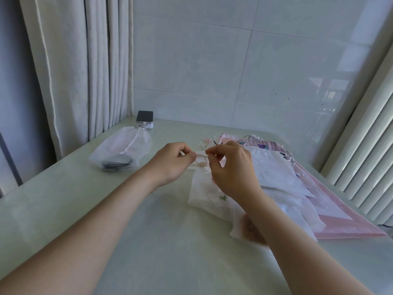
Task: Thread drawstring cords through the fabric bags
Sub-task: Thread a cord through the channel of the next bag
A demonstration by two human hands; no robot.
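A pale curtain hangs along the left edge of the table. Near it, at the table's far left, lies a translucent drawstring pouch with a dark object inside and its white cord drawn shut. A small white device with a dark top sits just behind the pouch, against the tiled wall.

At centre, the left hand has its fingers curled and pinches one end of a pale pink cord between thumb and fingertips. The cord forms a small loop between the two hands, above the mouth of a white fabric bag. This bag lies flat on the table, partly under the right forearm. The right hand pinches the other part of the cord between thumb and forefinger; its remaining fingers are bent.

To the right, a stack of white and pink bags lies fanned out, just beside the white fabric bag. A ribbed white panel stands beyond the table's right edge.
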